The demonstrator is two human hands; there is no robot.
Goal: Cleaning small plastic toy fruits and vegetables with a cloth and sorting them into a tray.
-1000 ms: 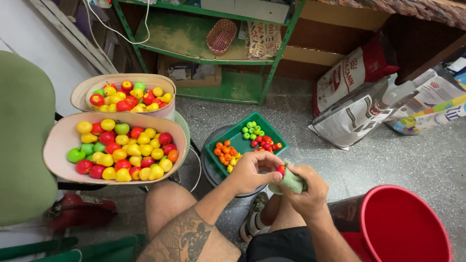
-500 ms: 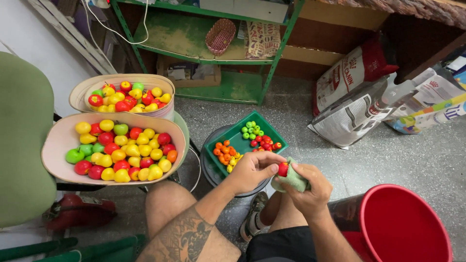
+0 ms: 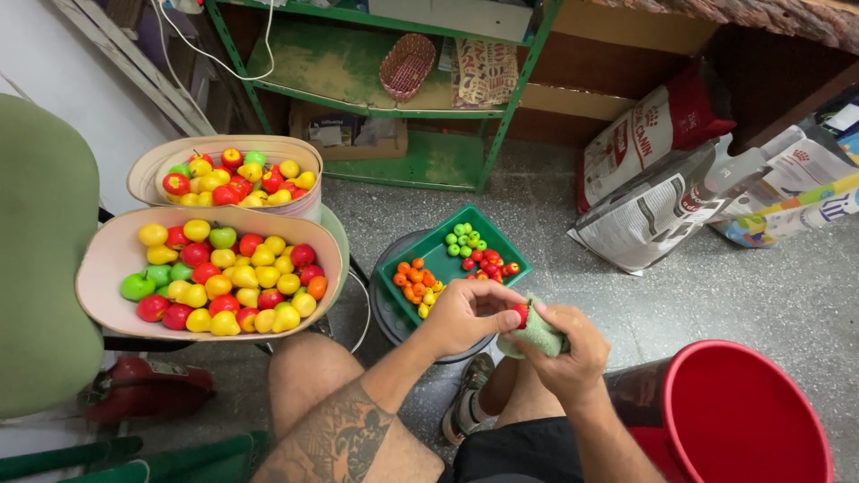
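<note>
My left hand (image 3: 467, 315) pinches a small red toy fruit (image 3: 521, 313) between thumb and fingers. My right hand (image 3: 565, 344) holds a light green cloth (image 3: 537, 335) pressed against that fruit. Both hands meet just in front of a green tray (image 3: 490, 239) that holds small green, red and orange toy fruits sorted in groups. The tray rests on a dark round stool (image 3: 389, 309).
Two beige bowls (image 3: 107, 268) (image 3: 148, 174) full of red, yellow and green toy fruits stand at my left. A red bucket (image 3: 743, 407) is at my right knee. A green shelf unit (image 3: 501, 116), paper sacks (image 3: 662, 206) and a green chair back (image 3: 36, 259) surround the spot.
The hands have stayed together at the same place; the fingers shifted slightly on the red fruit and cloth.
</note>
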